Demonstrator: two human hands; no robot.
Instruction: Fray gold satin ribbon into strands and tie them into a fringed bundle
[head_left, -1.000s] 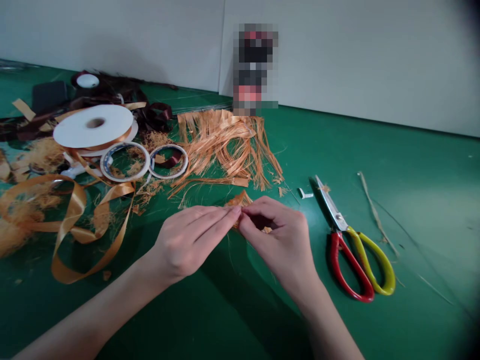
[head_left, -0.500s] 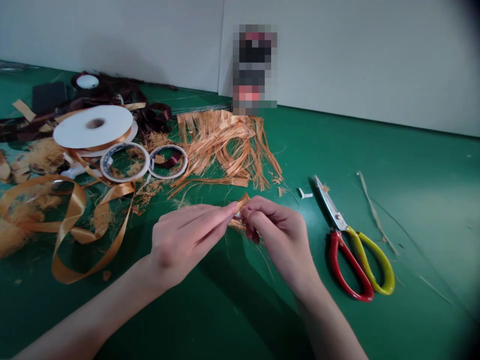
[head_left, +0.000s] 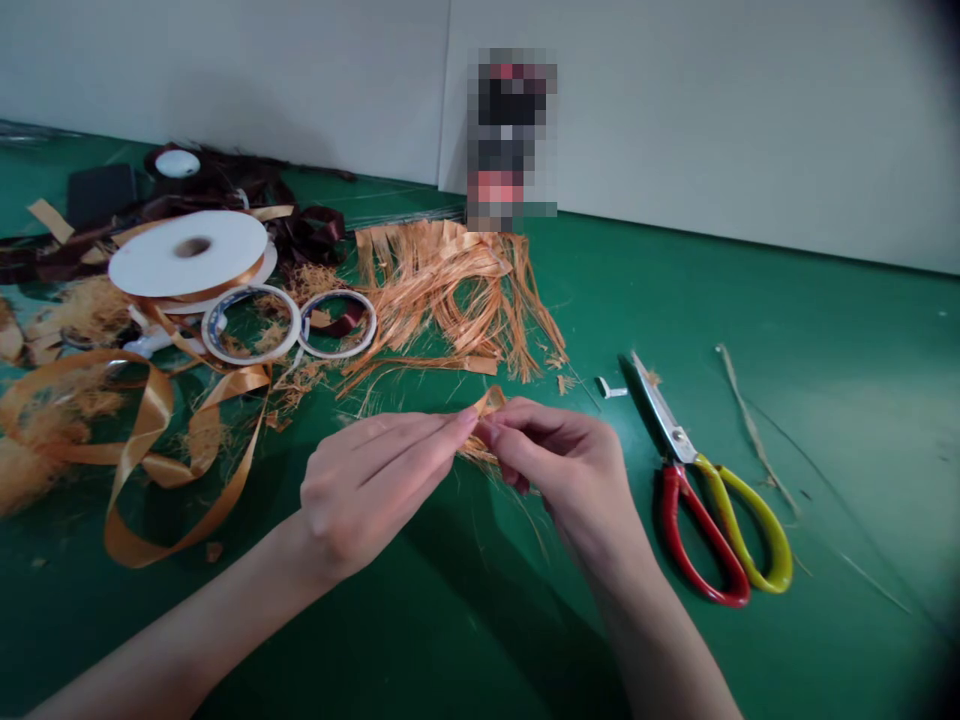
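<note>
Both my hands meet over the green table and pinch one small piece of frayed orange ribbon. My left hand holds it with fingertips pressed together from the left. My right hand grips it from the right, fingers curled, with loose orange threads hanging under the palm. Behind the hands lies a pile of shredded orange ribbon strips.
Red and yellow handled scissors lie right of my right hand. At the left are a white spool of orange ribbon, two tape rings, a loose orange ribbon loop and dark brown ribbon. A thin dry stem lies far right.
My hands have lifted slightly off the table with the ribbon piece and turned it between the fingertips. Everything else on the table is where it was.
</note>
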